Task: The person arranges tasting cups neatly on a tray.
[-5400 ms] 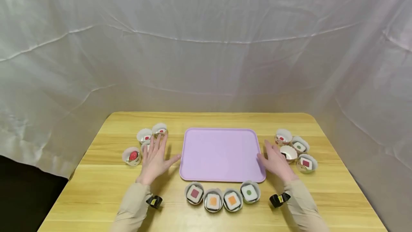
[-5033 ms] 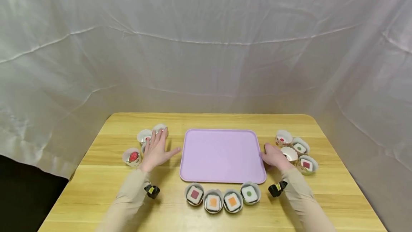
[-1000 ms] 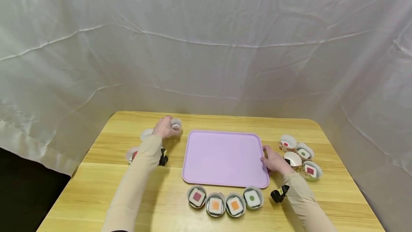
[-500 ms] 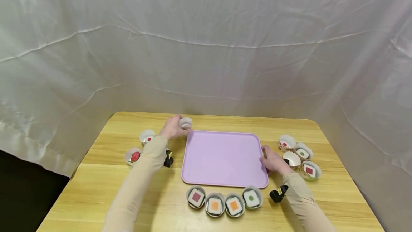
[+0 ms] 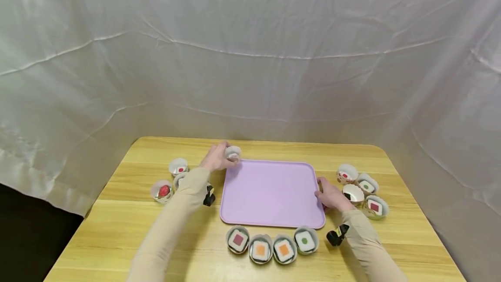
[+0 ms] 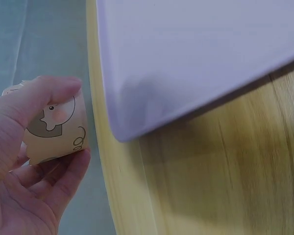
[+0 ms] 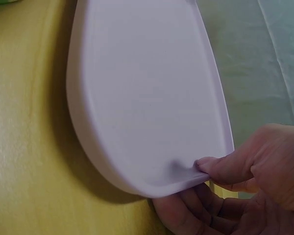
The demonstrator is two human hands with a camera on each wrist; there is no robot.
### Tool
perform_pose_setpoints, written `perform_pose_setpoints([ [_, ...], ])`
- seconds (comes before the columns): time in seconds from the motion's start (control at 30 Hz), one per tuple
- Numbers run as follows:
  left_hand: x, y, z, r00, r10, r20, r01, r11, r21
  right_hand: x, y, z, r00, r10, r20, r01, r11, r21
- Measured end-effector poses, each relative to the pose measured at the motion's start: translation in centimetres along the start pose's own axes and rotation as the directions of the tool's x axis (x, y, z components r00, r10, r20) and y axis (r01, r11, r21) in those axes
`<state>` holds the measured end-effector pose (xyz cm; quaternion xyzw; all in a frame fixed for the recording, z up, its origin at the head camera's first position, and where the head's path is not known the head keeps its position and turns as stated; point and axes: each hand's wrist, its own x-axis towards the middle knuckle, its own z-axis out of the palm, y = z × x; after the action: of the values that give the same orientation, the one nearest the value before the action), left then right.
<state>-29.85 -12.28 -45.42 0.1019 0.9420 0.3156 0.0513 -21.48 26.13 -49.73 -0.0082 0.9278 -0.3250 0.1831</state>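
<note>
My left hand (image 5: 216,157) grips a small paper baking cup (image 5: 232,153) above the far left corner of the lilac tray (image 5: 274,195). In the left wrist view the thumb and fingers pinch this cup's wall (image 6: 61,125), which has a cartoon print. Something white shows inside it; its kind is unclear. At the tray's right edge, my right hand (image 5: 332,194) pinches the rim. The right wrist view shows the thumb over the tray rim (image 7: 174,188) and the fingers curled below. Nothing lies on the tray.
Several paper cups with toy sushi pieces, one orange-centred (image 5: 260,250), line the tray's near side. More cups stand at right, one with a red-centred piece (image 5: 374,206). At left, one cup holds a strawberry (image 5: 164,191); another (image 5: 178,167) stands behind. Cloth curtains (image 5: 250,77) surround the table.
My left hand has taken a cup from the left group and carried it right to the tray's far left corner. My right hand has taken hold of the tray's right rim.
</note>
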Motion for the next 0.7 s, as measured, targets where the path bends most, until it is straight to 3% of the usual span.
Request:
perform_pose_setpoints([
  [0.4,0.3,0.7,1.4,1.0,0.002,0.001,-0.002,1.0,0.019,0.1,0.0,-0.2,1.0,-0.002,-0.011,0.002,1.0,-0.009],
  [0.7,0.1,0.7,2.5,1.0,-0.017,0.022,0.017,1.0,-0.024,0.4,0.1,-0.2,1.0,-0.002,-0.018,0.002,1.0,-0.02],
])
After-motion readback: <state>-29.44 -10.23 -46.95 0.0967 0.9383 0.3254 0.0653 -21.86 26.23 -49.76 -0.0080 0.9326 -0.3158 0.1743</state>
